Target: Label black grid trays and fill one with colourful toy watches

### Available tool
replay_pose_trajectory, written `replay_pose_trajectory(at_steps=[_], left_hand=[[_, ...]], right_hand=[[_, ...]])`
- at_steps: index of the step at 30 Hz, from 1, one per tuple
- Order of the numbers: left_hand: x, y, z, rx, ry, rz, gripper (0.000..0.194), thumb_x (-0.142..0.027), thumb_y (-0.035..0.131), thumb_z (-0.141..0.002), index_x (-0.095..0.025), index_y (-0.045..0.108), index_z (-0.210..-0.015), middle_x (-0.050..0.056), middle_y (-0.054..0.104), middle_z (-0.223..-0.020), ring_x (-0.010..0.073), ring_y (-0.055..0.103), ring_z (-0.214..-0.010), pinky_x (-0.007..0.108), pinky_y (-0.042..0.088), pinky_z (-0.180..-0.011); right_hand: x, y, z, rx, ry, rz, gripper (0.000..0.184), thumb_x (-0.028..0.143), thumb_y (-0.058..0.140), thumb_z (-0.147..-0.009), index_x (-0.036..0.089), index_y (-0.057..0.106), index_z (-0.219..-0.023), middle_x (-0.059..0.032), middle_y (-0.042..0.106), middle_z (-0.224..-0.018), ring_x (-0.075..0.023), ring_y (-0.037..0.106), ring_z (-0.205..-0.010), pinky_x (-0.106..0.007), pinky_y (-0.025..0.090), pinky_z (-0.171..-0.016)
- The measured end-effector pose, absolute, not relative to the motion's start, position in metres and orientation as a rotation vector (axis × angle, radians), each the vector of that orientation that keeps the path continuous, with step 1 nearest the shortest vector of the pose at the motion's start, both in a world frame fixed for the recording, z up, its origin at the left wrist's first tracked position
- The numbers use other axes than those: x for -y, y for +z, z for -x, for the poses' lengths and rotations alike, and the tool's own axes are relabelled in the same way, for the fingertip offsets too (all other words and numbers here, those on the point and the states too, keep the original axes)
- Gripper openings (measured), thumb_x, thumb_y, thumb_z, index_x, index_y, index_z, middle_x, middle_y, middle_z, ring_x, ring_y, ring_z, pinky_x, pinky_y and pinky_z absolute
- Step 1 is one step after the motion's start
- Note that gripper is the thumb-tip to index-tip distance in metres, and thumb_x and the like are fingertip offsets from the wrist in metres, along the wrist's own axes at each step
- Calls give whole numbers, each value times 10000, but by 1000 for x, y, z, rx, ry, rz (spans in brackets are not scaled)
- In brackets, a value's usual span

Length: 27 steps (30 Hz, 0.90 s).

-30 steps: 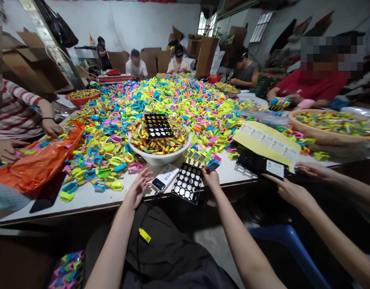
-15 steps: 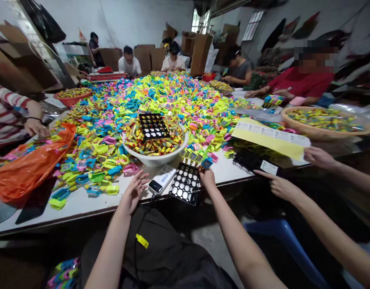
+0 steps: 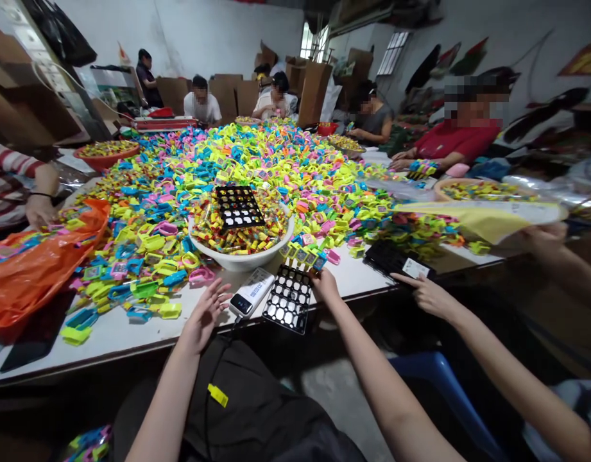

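My left hand [image 3: 206, 314] hovers palm-up over the table's front edge, fingers spread and holding nothing, beside a white power bank [image 3: 251, 292] with a lit display. My right hand [image 3: 325, 287] is at the upper right corner of a black grid tray [image 3: 288, 298], its fingers closed around a small blue plastic toy piece [image 3: 319, 260]. Several yellow toy pieces [image 3: 301, 255] with square pictures line the tray's top edge. The tray's front end juts past the table edge. Behind it stands a white bowl [image 3: 237, 262] of wrapped candies, with another black tray [image 3: 238, 206] on top.
Colourful toy pieces [image 3: 256, 154] are heaped across the table. On the right, a co-worker's hand [image 3: 430, 295] points at a black tray [image 3: 382, 260]; the other lifts a yellow-backed sheet [image 3: 492, 218]. An orange bag [image 3: 49, 269] and dark flat object [image 3: 35, 340] lie left.
The co-worker's sheet has moved right and up, away from the black tray, and now bends. The view has shifted slightly. My hands stay in nearly the same places.
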<state>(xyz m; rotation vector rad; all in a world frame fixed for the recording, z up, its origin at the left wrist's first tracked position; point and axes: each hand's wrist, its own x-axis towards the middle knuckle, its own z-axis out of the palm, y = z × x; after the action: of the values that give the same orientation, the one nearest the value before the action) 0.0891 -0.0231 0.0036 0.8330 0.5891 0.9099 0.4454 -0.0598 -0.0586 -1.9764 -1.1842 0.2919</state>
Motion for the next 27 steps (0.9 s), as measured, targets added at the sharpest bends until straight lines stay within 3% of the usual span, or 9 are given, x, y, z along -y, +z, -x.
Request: replay_pose_trajectory(at_steps=[17,22,27], left_hand=[[22,4,-91,-623,859,-807,558,-357,653,-696,-230,495,-1216,92,491,-1257,193,539,-1007,257,455,-797],[26,8,-91,-621,877,-817,586,-363,669,-682,-220,487,-1221,99,500,-1242,186,544,-979,246,454,-763],[26,5,-90,-599,886,-829,585,-342,660,-694,-219,477,-1236,99,492,-1252,182,542,-989,239,452,-760]], right_hand=[[65,-53,-446,1257,339,1888,231,347,506,-762,137,581,-825,-109,633,-857,-211,568,-783,-303,408,-709],[65,-50,-449,1259,383,1899,214,355,560,-717,151,584,-777,-101,634,-798,-195,558,-719,-295,402,-660],[61,-42,-451,1281,440,1846,275,283,640,-648,106,588,-851,-85,641,-793,-156,561,-670,-257,429,-595]])
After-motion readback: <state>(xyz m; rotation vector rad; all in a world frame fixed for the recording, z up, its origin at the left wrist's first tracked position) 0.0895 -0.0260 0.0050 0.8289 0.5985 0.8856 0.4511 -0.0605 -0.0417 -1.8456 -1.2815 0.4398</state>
